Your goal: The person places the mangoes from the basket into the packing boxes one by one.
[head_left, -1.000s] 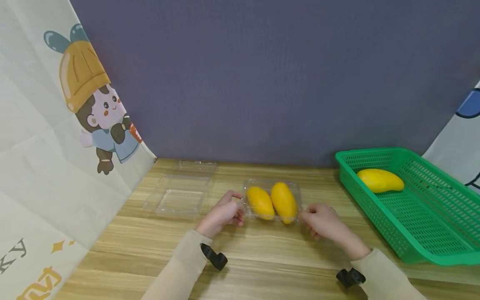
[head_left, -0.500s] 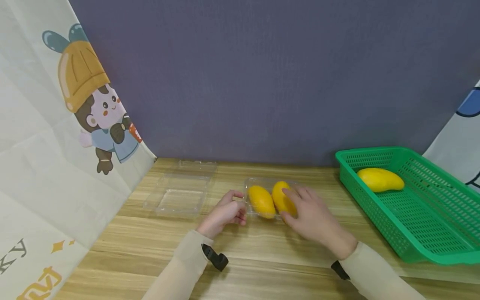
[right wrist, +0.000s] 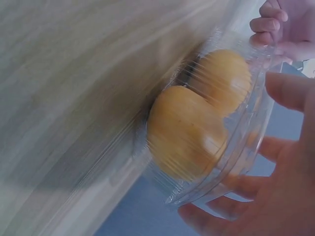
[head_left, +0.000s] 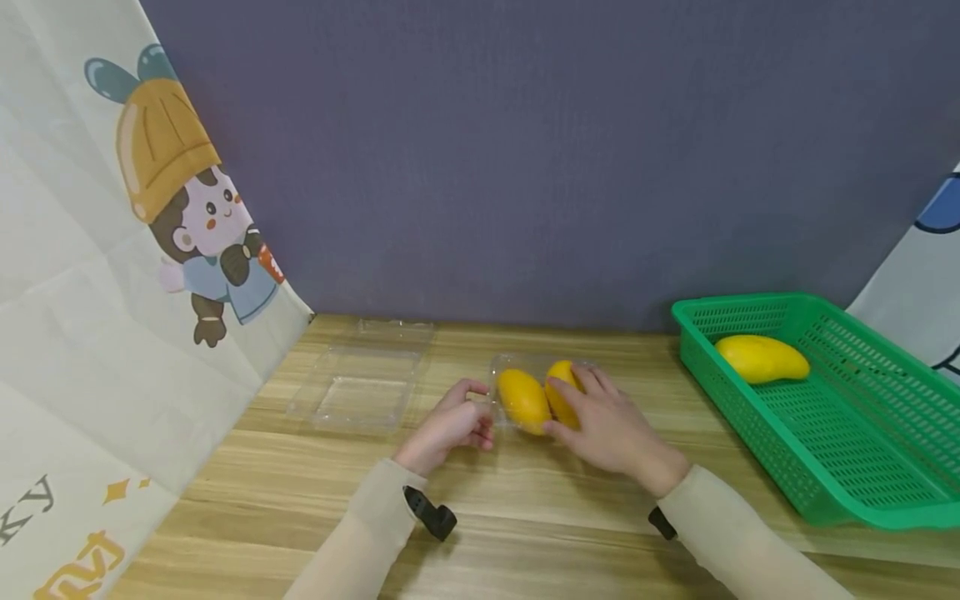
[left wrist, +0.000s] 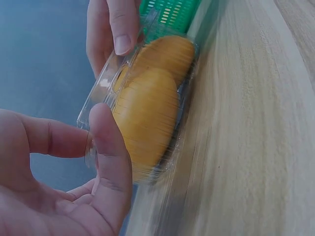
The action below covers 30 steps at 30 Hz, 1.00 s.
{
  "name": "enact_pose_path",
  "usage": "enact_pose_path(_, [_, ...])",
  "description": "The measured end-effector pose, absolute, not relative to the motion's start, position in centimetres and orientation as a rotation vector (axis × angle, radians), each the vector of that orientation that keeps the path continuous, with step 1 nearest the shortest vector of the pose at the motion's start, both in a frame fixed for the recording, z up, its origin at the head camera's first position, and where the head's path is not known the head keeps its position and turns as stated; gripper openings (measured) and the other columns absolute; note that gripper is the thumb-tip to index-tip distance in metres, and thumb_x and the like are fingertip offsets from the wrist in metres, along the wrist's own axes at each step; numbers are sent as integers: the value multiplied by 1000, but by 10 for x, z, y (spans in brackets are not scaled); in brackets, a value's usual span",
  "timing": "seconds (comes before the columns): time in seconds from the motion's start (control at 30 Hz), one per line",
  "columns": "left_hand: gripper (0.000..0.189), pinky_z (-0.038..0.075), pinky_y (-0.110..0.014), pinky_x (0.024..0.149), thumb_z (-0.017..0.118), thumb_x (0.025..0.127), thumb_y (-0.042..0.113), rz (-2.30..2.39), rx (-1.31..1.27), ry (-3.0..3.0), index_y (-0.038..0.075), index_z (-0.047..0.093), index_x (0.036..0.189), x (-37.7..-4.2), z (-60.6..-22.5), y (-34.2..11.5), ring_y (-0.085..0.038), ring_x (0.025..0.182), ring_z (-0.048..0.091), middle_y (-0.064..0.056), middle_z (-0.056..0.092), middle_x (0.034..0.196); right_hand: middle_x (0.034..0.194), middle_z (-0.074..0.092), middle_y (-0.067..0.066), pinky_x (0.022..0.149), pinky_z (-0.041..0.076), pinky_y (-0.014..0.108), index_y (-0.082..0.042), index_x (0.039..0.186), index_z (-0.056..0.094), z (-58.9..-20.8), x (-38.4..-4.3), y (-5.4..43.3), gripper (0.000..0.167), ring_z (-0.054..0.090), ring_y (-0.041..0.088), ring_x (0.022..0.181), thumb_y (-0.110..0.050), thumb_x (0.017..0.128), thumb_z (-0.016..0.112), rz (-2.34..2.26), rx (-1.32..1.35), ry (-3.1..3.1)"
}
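Two yellow mangoes, the left one (head_left: pixel 523 402) beside the right one (head_left: pixel 561 379), lie in a clear plastic box (right wrist: pixel 184 194) on the table. At the box's near left corner my left hand (head_left: pixel 453 423) pinches the rim between thumb and index finger, as the left wrist view shows. Spread over the box's right half is my right hand (head_left: pixel 611 425), its fingers (right wrist: pixel 246 186) fairly straight along the top. That hand partly covers the right mango in the head view. In the right wrist view, the fingertips lie right at the clear rim.
A second clear plastic box (head_left: pixel 363 392) lies opened out with nothing in it at the left. On the right stands a green basket (head_left: pixel 813 467) holding one mango (head_left: pixel 761 359). A dark grey panel (head_left: pixel 525 167) closes off the table's back.
My right hand has moved from the box's right edge leftward, up onto its top over the right mango, and its fingers have spread. The left hand keeps its pinch on the corner.
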State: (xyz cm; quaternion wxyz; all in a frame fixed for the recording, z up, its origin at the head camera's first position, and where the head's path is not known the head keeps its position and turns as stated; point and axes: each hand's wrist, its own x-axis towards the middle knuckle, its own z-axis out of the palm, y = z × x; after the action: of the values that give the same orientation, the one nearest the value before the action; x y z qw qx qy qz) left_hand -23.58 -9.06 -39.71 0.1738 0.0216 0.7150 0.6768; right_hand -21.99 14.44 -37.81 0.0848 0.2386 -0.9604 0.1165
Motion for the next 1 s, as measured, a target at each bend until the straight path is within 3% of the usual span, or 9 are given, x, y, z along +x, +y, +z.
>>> enact_pose_path(0.4, [43,55,-34,55,51,88,5,1906,46,2075,-6,39,128,-236,-393,-89,-21,54,55,-14,52,75,144,31,23,98,31,65,-16,139,45,-381,-233,146,65,25,46,131,-54,88,55,378,695,-2861])
enact_pose_path(0.7, [37,57,-42,63,51,86,6,1791,110,2256,-9,48,119,-233,-388,-95,-27,64,59,-25,57,86,148,25,23,99,25,68,-16,142,41,-381,-242,145,66,18,46,134,-54,89,54,430,632,-2907])
enact_pose_path(1.0, [32,55,-41,64,52,89,8,1674,137,2481,-1,51,120,-229,-377,-115,-35,73,62,-18,56,86,149,19,23,99,29,66,-15,141,40,-380,-254,148,69,14,44,135,-55,88,55,452,609,-2918])
